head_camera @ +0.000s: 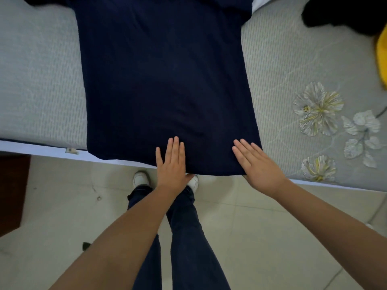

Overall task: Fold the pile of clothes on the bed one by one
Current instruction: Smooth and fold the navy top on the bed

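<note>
Head view: shirt [165,80] lies spread flat on the bed [278,70], hem at the bed's near edge, likely being smoothed before folding. Both grips are released, flat on the hem: left hand [172,162] near its middle, right hand [258,164] at the right corner. Dark clothes [343,11] lie well beyond the right hand.

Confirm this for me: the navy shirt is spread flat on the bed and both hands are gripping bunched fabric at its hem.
Not quite. The head view shows the navy shirt spread flat on the bed, but the left hand and right hand lie flat with straight fingers on the hem, gripping nothing.
</note>
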